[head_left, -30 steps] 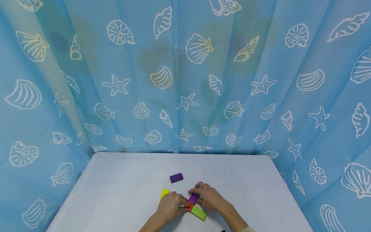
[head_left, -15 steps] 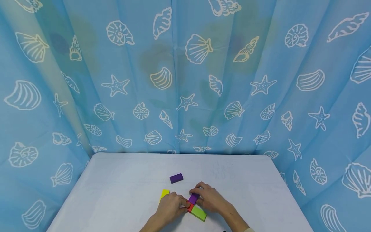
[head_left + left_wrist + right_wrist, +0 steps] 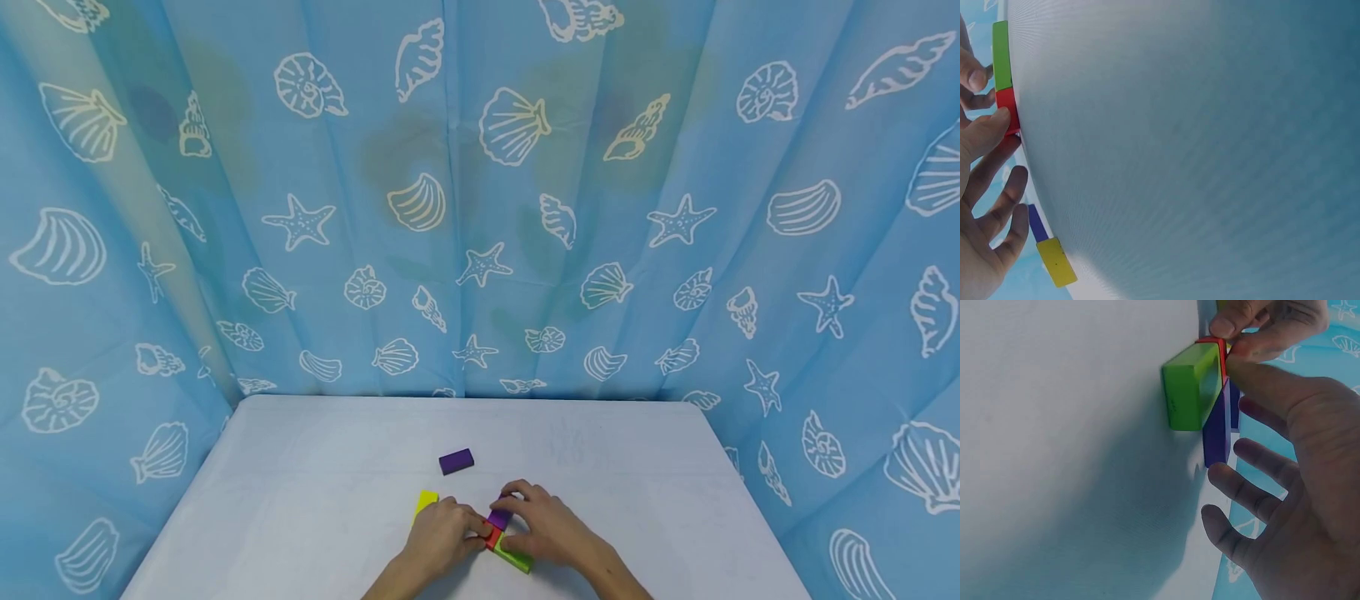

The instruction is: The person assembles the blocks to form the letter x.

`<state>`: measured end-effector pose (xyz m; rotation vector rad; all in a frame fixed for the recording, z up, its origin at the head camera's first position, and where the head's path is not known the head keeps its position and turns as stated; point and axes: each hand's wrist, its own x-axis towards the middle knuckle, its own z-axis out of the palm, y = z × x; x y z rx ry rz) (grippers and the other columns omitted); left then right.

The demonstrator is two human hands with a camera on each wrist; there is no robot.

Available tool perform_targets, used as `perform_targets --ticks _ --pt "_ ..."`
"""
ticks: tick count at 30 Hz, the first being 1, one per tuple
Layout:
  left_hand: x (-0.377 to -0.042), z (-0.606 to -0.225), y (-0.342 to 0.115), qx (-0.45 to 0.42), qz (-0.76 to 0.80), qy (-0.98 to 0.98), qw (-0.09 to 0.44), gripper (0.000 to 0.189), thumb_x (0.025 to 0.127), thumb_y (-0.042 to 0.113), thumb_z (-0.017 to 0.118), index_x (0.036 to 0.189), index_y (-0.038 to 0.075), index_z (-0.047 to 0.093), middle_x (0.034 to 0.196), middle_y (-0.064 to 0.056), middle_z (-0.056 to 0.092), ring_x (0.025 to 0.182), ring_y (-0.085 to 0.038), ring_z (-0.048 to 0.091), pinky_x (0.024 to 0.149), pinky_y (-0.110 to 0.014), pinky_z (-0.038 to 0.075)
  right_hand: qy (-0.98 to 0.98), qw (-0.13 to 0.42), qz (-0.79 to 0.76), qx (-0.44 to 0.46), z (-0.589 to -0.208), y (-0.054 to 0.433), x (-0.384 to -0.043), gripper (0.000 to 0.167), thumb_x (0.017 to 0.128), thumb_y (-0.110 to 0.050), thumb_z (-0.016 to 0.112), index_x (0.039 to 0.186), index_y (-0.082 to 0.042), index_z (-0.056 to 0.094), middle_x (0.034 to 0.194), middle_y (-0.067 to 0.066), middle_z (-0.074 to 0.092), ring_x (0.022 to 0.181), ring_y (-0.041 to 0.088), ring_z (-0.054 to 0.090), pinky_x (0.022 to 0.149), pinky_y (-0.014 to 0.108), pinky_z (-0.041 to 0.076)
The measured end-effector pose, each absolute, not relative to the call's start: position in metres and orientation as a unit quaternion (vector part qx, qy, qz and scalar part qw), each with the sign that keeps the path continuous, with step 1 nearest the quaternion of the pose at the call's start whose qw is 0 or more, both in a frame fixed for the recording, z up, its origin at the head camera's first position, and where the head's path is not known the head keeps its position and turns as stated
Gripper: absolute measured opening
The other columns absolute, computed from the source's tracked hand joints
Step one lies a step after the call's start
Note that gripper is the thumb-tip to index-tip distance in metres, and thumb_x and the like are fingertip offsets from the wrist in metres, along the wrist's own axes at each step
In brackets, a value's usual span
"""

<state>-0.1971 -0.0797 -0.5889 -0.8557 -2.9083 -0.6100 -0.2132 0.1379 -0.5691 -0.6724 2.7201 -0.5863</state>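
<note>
My left hand (image 3: 441, 533) pinches a small red block (image 3: 492, 538) between thumb and fingertips, down on the white tabletop. A green block (image 3: 519, 563) lies end-on to the red one, running towards the near right. Also at the red block, a purple block (image 3: 499, 518) extends away from me. My right hand (image 3: 551, 527) arches over the purple and green blocks. In the right wrist view its thumb (image 3: 1260, 378) reaches the red block, while the other fingers spread loosely near the purple block (image 3: 1216, 428).
Beyond the hands, a second purple block (image 3: 456, 461) lies on the white table (image 3: 315, 483). A yellow block (image 3: 427, 501) sits beside my left hand, partly hidden by it. A blue curtain (image 3: 525, 292) with white shells surrounds the table.
My right hand has shifted slightly towards me, and its thumb has gone from the purple block's side to over the green block. The left hand stays put on the red block.
</note>
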Motion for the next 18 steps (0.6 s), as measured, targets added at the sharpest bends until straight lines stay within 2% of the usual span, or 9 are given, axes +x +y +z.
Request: perform_targets --ticks 9,18 --pt "-0.1957 -0.589 -0.0793 -0.279 -0.198 -0.939 0.03 0.013 0.08 0.027 0.085 0.092 0.03 0.083 0.096 0.019 0.075 0.075 0.0 0.052 0.063 -0.018 0.042 0.94 0.149 -0.202 -0.232 -0.5733 0.1384 -0.2107 0.046 0.084 -0.046 0.079 0.127 -0.039 0.065 0.139 -0.005 0.051 0.126 0.027 0.05 0.104 0.06 0.042" --pt "-0.1946 -0.589 -0.08 -0.278 -0.201 -0.939 0.033 0.013 0.08 0.027 0.085 0.093 0.029 0.083 0.098 0.018 0.075 0.077 -0.001 0.054 0.065 -0.018 0.043 0.939 0.146 -0.2 -0.237 -0.5725 0.1384 -0.2089 0.047 0.085 -0.047 0.077 0.129 -0.037 0.065 0.14 -0.003 0.05 0.125 0.028 0.051 0.103 0.061 0.043"
